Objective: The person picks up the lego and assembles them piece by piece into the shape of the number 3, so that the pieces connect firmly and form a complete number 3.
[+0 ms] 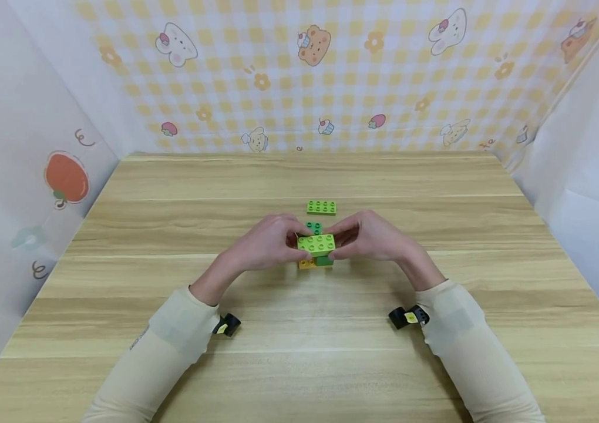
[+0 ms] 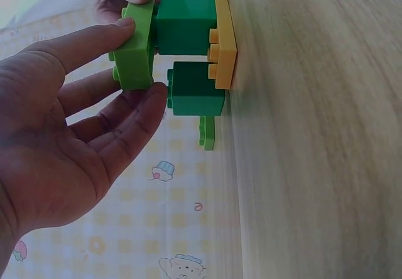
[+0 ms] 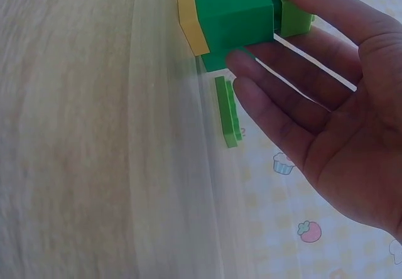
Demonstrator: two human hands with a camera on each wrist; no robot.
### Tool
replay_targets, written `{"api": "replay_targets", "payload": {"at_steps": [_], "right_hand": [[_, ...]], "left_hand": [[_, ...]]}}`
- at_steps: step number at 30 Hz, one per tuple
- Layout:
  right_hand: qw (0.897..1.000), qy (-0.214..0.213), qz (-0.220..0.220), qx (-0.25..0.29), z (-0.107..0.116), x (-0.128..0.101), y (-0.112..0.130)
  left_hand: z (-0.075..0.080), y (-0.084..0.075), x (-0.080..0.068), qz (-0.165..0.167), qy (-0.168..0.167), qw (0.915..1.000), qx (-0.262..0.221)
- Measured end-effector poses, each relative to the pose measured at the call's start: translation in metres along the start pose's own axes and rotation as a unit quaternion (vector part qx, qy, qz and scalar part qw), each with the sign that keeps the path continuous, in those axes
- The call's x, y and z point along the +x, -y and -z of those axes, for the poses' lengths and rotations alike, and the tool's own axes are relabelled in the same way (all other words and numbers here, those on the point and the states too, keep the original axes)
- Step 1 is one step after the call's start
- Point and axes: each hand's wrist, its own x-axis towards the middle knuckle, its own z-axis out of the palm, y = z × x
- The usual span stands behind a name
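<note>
both cream sleeves are coming in from the bottom of the head view, wrist cameras strapped on, and the hands are meeting mid-table over a little brick stack. going left to right: the left hand (image 1: 265,242) is pinching the left end of the lime green brick (image 1: 316,244), thumb on one face and fingers on the other, which is showing clearly in the left wrist view (image 2: 134,46). that brick is running left-right, long axis straight across between the two hands, sitting over two dark green blocks (image 2: 188,56) that are resting on a yellow plate (image 2: 225,43) on the wooden table (image 1: 299,329). it's looking tilted and not fully seated on the nearer block, though i can't be sure. the right hand (image 1: 373,236) is pinching the other end, fingers fairly straight, fingertips touching the blocks (image 3: 235,21). both hands are equally near. a spare lime brick (image 1: 321,207) is lying just behind, apart from the stack. another dark green piece (image 1: 313,226) is peeking out between the knuckles, mostly hidden, so i can't tell if it's joined to anything.
</note>
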Motion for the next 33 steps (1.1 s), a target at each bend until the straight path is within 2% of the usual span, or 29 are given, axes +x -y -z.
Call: {"api": "replay_targets", "payload": {"at_steps": [9, 33], "right_hand": [[1.0, 0.007, 0.001, 0.015, 0.0012, -0.0002, -0.0031], [1.0, 0.005, 0.002, -0.009, -0.0011, 0.0, -0.0058]], "left_hand": [[-0.0003, -0.0008, 0.0005, 0.002, 0.001, 1.0, -0.006], [-0.0009, 0.004, 0.0019, -0.006, -0.004, 0.9996, -0.027]]}}
